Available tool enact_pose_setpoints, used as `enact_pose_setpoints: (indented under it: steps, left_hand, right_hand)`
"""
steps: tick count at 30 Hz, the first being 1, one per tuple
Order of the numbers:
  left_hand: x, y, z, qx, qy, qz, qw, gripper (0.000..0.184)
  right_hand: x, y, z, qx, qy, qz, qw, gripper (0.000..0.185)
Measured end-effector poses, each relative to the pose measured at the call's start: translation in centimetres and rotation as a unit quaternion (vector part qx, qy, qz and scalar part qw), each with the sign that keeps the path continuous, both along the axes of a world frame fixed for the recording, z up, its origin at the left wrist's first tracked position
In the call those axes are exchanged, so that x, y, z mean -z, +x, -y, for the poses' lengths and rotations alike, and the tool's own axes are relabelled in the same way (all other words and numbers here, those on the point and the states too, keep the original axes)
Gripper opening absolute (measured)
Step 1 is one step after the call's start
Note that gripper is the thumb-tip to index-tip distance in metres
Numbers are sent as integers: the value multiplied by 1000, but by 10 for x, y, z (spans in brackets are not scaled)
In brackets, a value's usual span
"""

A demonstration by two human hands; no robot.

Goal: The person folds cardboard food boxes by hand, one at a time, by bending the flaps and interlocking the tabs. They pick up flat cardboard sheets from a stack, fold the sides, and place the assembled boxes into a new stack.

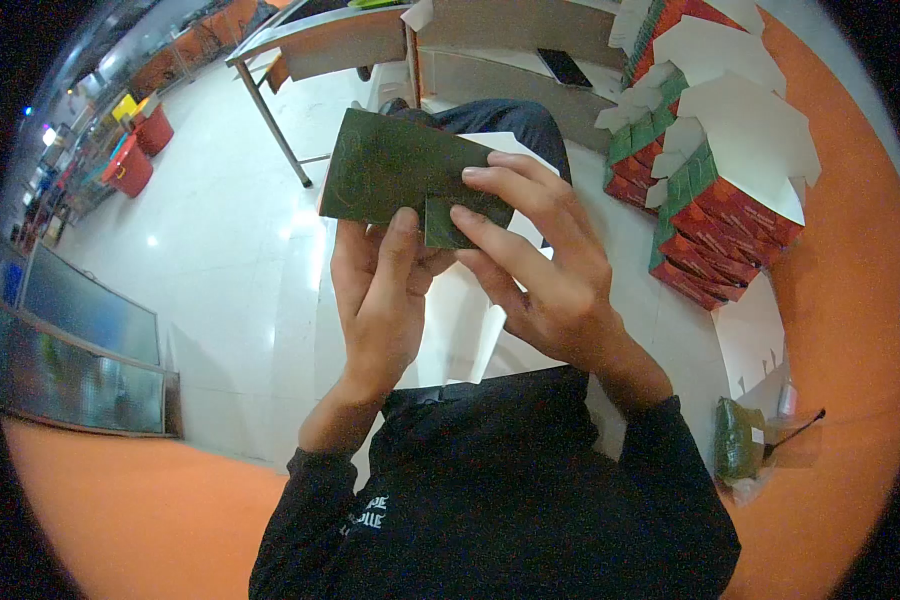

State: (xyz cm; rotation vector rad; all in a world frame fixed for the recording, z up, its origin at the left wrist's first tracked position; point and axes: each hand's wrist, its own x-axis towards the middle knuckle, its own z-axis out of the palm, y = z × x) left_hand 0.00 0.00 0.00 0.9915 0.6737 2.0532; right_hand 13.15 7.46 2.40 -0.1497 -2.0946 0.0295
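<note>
Up in front of my chest is a dark green cardboard carton [395, 165], tilted, with a smaller green flap [445, 222] along its near edge. My left hand [385, 290] grips it from below, the thumb pressed on its face and the fingers mostly hidden behind. On the right end, my right hand [560, 265] has its fingertips on the green face and the flap, its thumb underneath. White card [445, 320] shows below both hands over my lap. Whether that card belongs to the same carton is unclear.
Stacked red and green cartons [715, 235] with white flaps stand at the right. A phone [564, 67] lies on a ledge ahead. To the left are a metal-legged table [275, 115] and red buckets [130, 168]. A green packet [738, 440] lies at lower right.
</note>
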Motion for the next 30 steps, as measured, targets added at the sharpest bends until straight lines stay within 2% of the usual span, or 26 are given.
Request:
enact_pose_setpoints:
  steps: [3,11,14,17,20,23,30]
  left_hand:
    - [-3,-3,5,17,-32,8,999,35]
    - [2,-12,5,66,-18,15,998,36]
    - [-3,-8,4,26,-46,27,998,39]
    - [-9,-7,1,-18,-12,-51,998,30]
    - [-10,-8,-2,-188,-42,-212,958,20]
    - [-7,-18,-4,-227,-56,-262,936,20]
    - [-17,-15,5,-160,-76,-194,965,21]
  right_hand:
    - [6,-3,3,7,-19,-19,1000,33]
    - [6,-6,-13,-4,-14,-19,1000,32]
    - [2,-5,-14,-36,-21,-24,999,34]
    - [1,-4,-9,-35,-63,-35,997,38]
    - [5,-5,-12,-21,-28,-38,999,36]
    - [5,-7,-10,-9,-27,-35,999,35]
    - [3,-10,-2,21,-75,-47,996,36]
